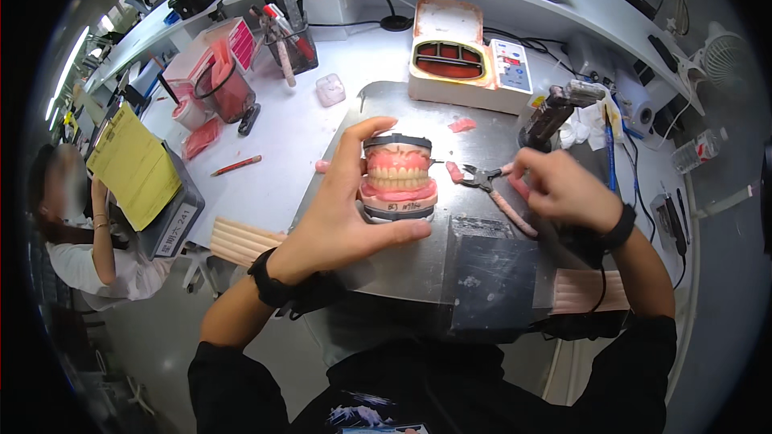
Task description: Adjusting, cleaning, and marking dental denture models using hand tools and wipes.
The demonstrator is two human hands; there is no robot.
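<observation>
Where a smooth grey metal plate (494, 138) meets the person's side of the bench, a scuffed, dark, box-shaped block (494, 277) covers its edge. Beyond it, the left hand (331, 221) grips a dental model with cream teeth, pink gums and black end plates (398, 177), thumb and index finger spread wide around its near and far ends, over the plate. On the right, the right hand (560, 186) curls its fingers beside one handle of dark metal pliers with pink-smeared grips (490, 185); how firmly they grasp it, I cannot tell. The step appears to be steadying the model while attending to the pliers; the next move probably calls for a level left hold and sure right-hand purchase. Farther off lie a small pink waxy scrap (462, 124) and a white, pink-stained box with red-filled compartments (446, 92).
</observation>
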